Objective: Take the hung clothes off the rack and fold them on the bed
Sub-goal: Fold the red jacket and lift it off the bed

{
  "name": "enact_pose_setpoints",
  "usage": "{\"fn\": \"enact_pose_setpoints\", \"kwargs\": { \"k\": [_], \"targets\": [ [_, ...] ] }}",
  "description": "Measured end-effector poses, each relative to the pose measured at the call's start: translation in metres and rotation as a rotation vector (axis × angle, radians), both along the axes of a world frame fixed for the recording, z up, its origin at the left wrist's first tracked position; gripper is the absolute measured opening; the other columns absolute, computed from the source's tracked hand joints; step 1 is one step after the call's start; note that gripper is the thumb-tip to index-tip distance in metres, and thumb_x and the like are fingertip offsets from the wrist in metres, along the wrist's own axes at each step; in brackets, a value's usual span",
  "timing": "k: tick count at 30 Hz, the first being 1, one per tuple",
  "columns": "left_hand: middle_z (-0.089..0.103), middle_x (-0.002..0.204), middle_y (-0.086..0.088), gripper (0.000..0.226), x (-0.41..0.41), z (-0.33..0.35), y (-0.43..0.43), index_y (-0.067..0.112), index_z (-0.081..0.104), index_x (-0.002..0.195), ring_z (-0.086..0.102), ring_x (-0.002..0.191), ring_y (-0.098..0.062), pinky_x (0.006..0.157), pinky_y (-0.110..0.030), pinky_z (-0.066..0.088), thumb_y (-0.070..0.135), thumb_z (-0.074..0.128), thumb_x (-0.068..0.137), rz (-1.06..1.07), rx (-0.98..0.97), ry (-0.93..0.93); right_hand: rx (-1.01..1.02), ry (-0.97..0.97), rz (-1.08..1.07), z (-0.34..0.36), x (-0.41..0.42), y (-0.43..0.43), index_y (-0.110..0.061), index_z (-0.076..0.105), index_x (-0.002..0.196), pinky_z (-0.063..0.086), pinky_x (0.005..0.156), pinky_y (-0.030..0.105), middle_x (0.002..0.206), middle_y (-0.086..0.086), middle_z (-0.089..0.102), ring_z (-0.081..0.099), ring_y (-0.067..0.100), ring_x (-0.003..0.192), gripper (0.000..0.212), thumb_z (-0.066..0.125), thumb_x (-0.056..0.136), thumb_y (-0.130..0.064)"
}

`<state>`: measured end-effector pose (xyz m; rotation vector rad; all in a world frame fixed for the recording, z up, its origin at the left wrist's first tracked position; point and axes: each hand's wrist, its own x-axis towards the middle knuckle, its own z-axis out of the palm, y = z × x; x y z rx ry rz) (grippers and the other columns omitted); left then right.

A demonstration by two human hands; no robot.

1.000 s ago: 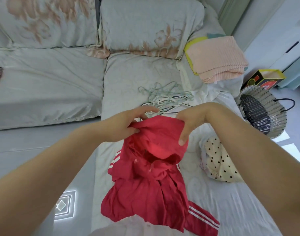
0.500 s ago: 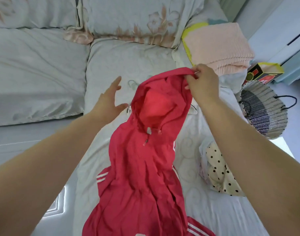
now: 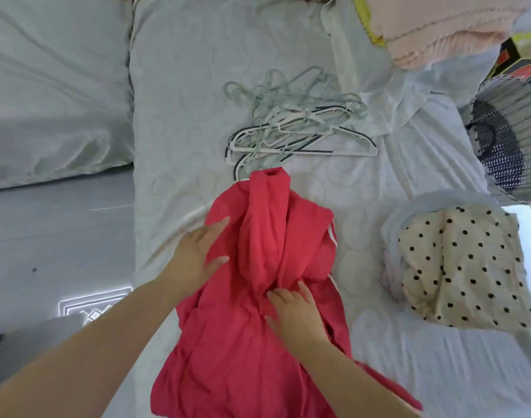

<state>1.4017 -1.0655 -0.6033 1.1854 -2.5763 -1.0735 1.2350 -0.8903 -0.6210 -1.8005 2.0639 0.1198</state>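
Grip is open on both sides in the head view, left hand (image 3: 198,257) and right hand (image 3: 294,315) flat on the red jacket (image 3: 234,357) lying near-center on the bed (image 3: 182,131), probably pinning it smooth for folding, hangers (image 3: 288,131) dumped just beyond.

The jacket (image 3: 252,342) under my left hand (image 3: 198,254) and right hand (image 3: 294,315) is thin, matt red cloth, much creased, with smooth white stripes on its right edge. The sheet (image 3: 182,101) beneath it is pale cloth with a faint sheen and a raised swirl pattern. Beyond the jacket, the hangers (image 3: 288,128) are thin and smooth; whether coated wire or plastic I cannot tell. Right of the jacket lies soft, matt dotted cloth (image 3: 457,260). Further right, the basket (image 3: 499,152) is dark open mesh. The pink blanket (image 3: 439,28) is ribbed knit.
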Motion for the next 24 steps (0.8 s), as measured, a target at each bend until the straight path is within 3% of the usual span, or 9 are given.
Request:
{"fn": "enact_pose_setpoints", "kwargs": {
  "k": [3, 5, 9, 12, 14, 17, 19, 22, 24],
  "targets": [
    [0.022, 0.153, 0.002, 0.069, -0.026, -0.012, -0.004, 0.051, 0.001, 0.142, 0.013, 0.141, -0.025, 0.113, -0.045, 0.004, 0.063, 0.031, 0.081, -0.083, -0.165, -0.123, -0.171, 0.035, -0.169, 0.001, -0.016, -0.007, -0.020, 0.050, 0.128, 0.033, 0.107, 0.044, 0.123, 0.001, 0.061, 0.058, 0.019, 0.109, 0.058, 0.050, 0.080, -0.052],
    [0.016, 0.154, 0.004, 0.064, -0.051, -0.018, -0.008, 0.045, 0.000, 0.144, 0.005, 0.142, -0.022, 0.113, -0.045, -0.001, 0.063, 0.023, 0.087, -0.183, -0.356, -0.127, -0.214, 0.054, -0.239, 0.000, -0.028, -0.023, -0.020, 0.034, 0.142, 0.028, 0.107, 0.051, 0.141, 0.005, 0.047, 0.038, 0.024, 0.128, 0.071, 0.039, 0.083, -0.060],
    [0.015, 0.155, 0.006, 0.062, -0.101, -0.036, -0.025, 0.035, 0.013, 0.146, -0.007, 0.143, -0.014, 0.109, -0.048, -0.009, 0.055, 0.022, 0.088, -0.298, -0.535, -0.220, -0.101, 0.090, -0.225, -0.020, -0.050, -0.054, -0.024, 0.017, 0.149, 0.013, 0.104, 0.055, 0.152, 0.009, 0.029, 0.020, 0.032, 0.140, 0.091, 0.032, 0.074, -0.074],
    [0.010, 0.156, 0.007, 0.073, -0.104, -0.072, -0.027, 0.034, -0.007, 0.145, -0.003, 0.144, -0.015, 0.099, -0.044, -0.032, 0.062, -0.006, 0.077, -0.317, -0.481, -0.507, 0.096, 0.061, -0.182, -0.049, -0.074, -0.053, -0.030, -0.013, 0.146, -0.006, 0.109, 0.055, 0.159, 0.005, -0.001, 0.000, 0.033, 0.145, 0.096, 0.038, 0.078, -0.073],
    [0.009, 0.157, 0.007, 0.083, -0.082, -0.100, -0.017, 0.031, -0.008, 0.146, 0.002, 0.145, -0.013, 0.093, -0.041, -0.038, 0.062, -0.015, 0.070, -0.317, -0.387, -0.615, 0.240, 0.028, -0.243, -0.066, -0.090, -0.042, -0.028, -0.023, 0.142, -0.007, 0.113, 0.054, 0.158, 0.000, -0.015, -0.010, 0.029, 0.145, 0.100, 0.041, 0.078, -0.072],
    [0.034, 0.150, 0.001, 0.074, -0.051, -0.113, -0.003, 0.025, 0.016, 0.147, 0.030, 0.138, -0.017, 0.104, -0.037, -0.029, 0.062, 0.001, 0.084, -0.312, -0.282, -0.543, 0.234, -0.064, -0.255, -0.080, -0.109, -0.027, -0.020, -0.010, 0.149, -0.002, 0.114, 0.050, 0.159, -0.002, -0.007, -0.003, 0.024, 0.146, 0.113, 0.025, 0.065, -0.087],
    [0.054, 0.134, -0.002, 0.060, -0.040, -0.108, -0.005, 0.021, 0.039, 0.138, 0.046, 0.127, -0.018, 0.112, -0.039, -0.013, 0.052, 0.012, 0.096, -0.266, -0.325, -0.342, 0.008, -0.235, -0.342, -0.082, -0.119, -0.023, -0.012, 0.016, 0.149, 0.010, 0.114, 0.045, 0.157, 0.004, 0.018, 0.016, 0.020, 0.144, 0.111, 0.024, 0.066, -0.086],
    [0.059, 0.122, -0.012, 0.038, -0.020, -0.098, -0.025, 0.012, 0.051, 0.125, 0.045, 0.115, -0.024, 0.110, -0.036, 0.012, 0.032, 0.038, 0.096, 0.162, -0.381, -0.080, -0.294, -0.346, -0.763, -0.085, -0.138, -0.024, -0.004, 0.036, 0.140, 0.030, 0.107, 0.037, 0.141, 0.015, 0.043, 0.038, 0.025, 0.130, 0.078, 0.046, 0.086, -0.060],
    [0.058, 0.119, -0.017, 0.029, -0.004, -0.093, -0.039, 0.007, 0.052, 0.122, 0.049, 0.110, -0.030, 0.099, -0.035, 0.030, 0.016, 0.046, 0.095, 0.533, -0.115, -0.026, -0.211, -0.581, -1.139, -0.084, -0.147, -0.032, -0.005, 0.034, 0.139, 0.035, 0.098, 0.027, 0.133, 0.013, 0.047, 0.047, 0.024, 0.121, 0.064, 0.056, 0.090, -0.040]
  ]
}}
